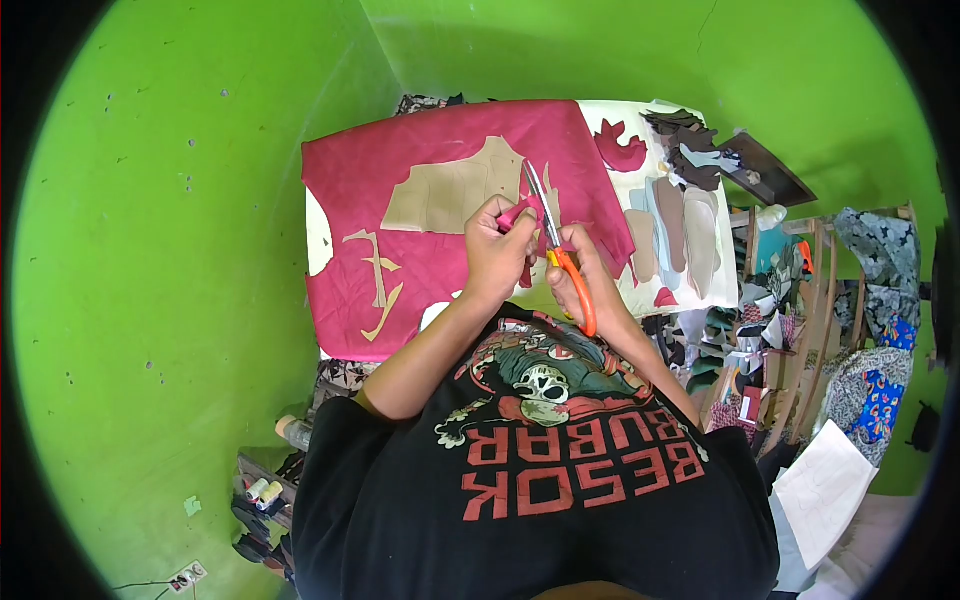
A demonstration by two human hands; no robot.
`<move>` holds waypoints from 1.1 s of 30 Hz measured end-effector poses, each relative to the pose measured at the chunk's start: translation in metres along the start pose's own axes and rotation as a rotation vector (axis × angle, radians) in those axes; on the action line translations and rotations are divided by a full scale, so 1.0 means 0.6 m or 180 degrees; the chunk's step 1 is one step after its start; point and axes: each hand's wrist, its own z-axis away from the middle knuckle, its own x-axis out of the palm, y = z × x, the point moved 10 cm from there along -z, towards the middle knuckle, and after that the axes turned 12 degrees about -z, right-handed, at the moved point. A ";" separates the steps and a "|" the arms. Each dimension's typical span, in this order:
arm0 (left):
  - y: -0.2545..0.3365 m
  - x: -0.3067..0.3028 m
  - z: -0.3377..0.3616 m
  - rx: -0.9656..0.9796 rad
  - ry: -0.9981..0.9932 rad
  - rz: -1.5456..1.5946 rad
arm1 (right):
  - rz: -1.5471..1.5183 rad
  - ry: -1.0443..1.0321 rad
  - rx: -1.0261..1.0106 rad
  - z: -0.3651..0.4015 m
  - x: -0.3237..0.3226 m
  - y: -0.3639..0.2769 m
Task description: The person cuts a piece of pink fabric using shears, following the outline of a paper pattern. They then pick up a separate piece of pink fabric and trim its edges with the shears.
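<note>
My left hand (pixel 496 255) pinches a small piece of red material (pixel 518 212) between thumb and fingers. In my right hand (pixel 587 272) is a pair of scissors (pixel 574 287) with orange handles, its long metal blades pointing away from me right beside the red piece. Below both hands a large red sheet (pixel 365 170) is spread over the table. On that sheet lies a beige cut panel (pixel 440 195), just beyond my left hand. Narrow curved beige strips (pixel 377 270) rest to the left of my forearm.
Sole-shaped pieces (pixel 670 225) in several colours lie at the table's right side, with a curved red scrap (pixel 622 150) and a dark pile of cut pieces (pixel 680 135) farther back. A wooden rack (pixel 805 340) holding scraps stands to the right. Green walls (pixel 180 250) enclose the left and back.
</note>
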 end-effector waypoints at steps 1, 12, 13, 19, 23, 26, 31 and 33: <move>-0.003 0.001 0.001 -0.0025 -0.0043 -0.0024 | 0.0002 -0.0005 -0.0001 -0.002 -0.001 0.000; 0.001 -0.005 -0.004 -0.0085 -0.0111 0.0367 | -0.0018 -0.0887 -0.0103 0.001 -0.014 -0.007; -0.003 -0.002 -0.005 -0.0203 -0.0201 0.0337 | 0.0082 -0.0972 -0.0187 0.002 -0.019 -0.009; -0.017 0.013 0.000 -0.0404 -0.0553 0.0234 | 0.0063 -0.1128 0.0395 0.010 -0.056 -0.010; -0.012 0.023 0.003 -0.0413 -0.0682 0.0188 | 0.0243 -0.1250 0.0208 0.011 -0.059 -0.023; -0.011 0.027 0.005 -0.0440 -0.0717 0.0117 | 0.0333 -0.1308 0.0132 0.009 -0.051 -0.033; -0.012 0.027 0.005 -0.0443 -0.0778 0.0209 | -0.0350 -0.1071 0.1109 0.008 -0.060 0.012; -0.016 0.026 0.007 -0.0467 -0.0777 0.0229 | -0.0499 -0.1057 0.1193 0.009 -0.060 0.017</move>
